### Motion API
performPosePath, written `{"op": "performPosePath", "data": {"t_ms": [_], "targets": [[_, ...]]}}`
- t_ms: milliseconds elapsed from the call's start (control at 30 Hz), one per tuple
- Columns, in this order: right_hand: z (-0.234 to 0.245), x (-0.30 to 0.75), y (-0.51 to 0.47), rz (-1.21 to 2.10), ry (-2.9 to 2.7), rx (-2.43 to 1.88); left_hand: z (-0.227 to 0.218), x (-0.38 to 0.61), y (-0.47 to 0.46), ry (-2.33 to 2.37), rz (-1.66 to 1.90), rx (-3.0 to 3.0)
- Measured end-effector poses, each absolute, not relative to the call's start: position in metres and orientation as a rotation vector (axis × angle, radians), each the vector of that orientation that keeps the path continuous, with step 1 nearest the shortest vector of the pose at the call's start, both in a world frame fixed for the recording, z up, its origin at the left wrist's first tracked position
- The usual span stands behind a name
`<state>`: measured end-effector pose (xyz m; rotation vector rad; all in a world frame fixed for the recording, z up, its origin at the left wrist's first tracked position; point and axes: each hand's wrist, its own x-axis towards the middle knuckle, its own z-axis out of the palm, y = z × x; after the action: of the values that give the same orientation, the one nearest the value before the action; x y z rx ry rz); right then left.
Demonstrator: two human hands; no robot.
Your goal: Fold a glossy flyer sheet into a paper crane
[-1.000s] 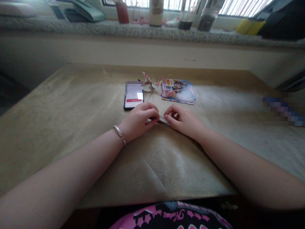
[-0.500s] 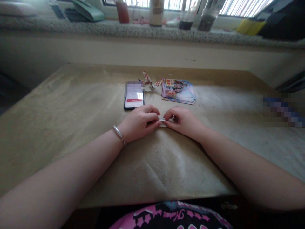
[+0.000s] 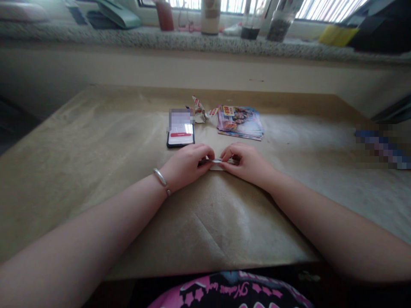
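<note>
My left hand (image 3: pixel 186 166) and my right hand (image 3: pixel 247 164) meet at the middle of the table. Between their fingertips they pinch a small folded strip of white paper (image 3: pixel 218 161), most of it hidden by my fingers. A silver bangle (image 3: pixel 161 176) sits on my left wrist. Just beyond my left hand lies a black smartphone (image 3: pixel 180 137) with a lit screen, partly pixelated. Further off are a stack of glossy printed cards (image 3: pixel 240 123) and a torn, crumpled red-and-white wrapper (image 3: pixel 201 110).
Brown kraft paper (image 3: pixel 212 222) covers the table, creased near me. A blurred blue object (image 3: pixel 382 147) lies at the right. Beyond the table, a speckled stone sill (image 3: pixel 192 42) holds bottles and jars (image 3: pixel 211 17) below a window.
The paper strip between my fingers now looks thinner and flatter. My hands have shifted only slightly around it, and the phone, cards and wrapper stay where they were.
</note>
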<state>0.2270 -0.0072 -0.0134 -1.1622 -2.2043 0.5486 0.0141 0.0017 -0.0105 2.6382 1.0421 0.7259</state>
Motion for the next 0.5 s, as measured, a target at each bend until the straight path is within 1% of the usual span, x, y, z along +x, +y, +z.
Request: {"op": "performPosePath", "data": {"t_ms": [100,300,500], "targets": [[-0.0121,0.2264,-0.0084,0.545,-2.206,-1.198,-0.0112,0.0136,0.0020,1.013,0.729,2.644],[-0.0105,0.2269,-0.0084,0.525,-2.288,-1.104,-0.0123,0.0128,0.0029,0.938,0.706,2.634],[-0.0124,0.2264,-0.0077,0.511,-2.270,-1.128,-0.0107,0.0151,0.0010,0.982,0.737,2.579]]}}
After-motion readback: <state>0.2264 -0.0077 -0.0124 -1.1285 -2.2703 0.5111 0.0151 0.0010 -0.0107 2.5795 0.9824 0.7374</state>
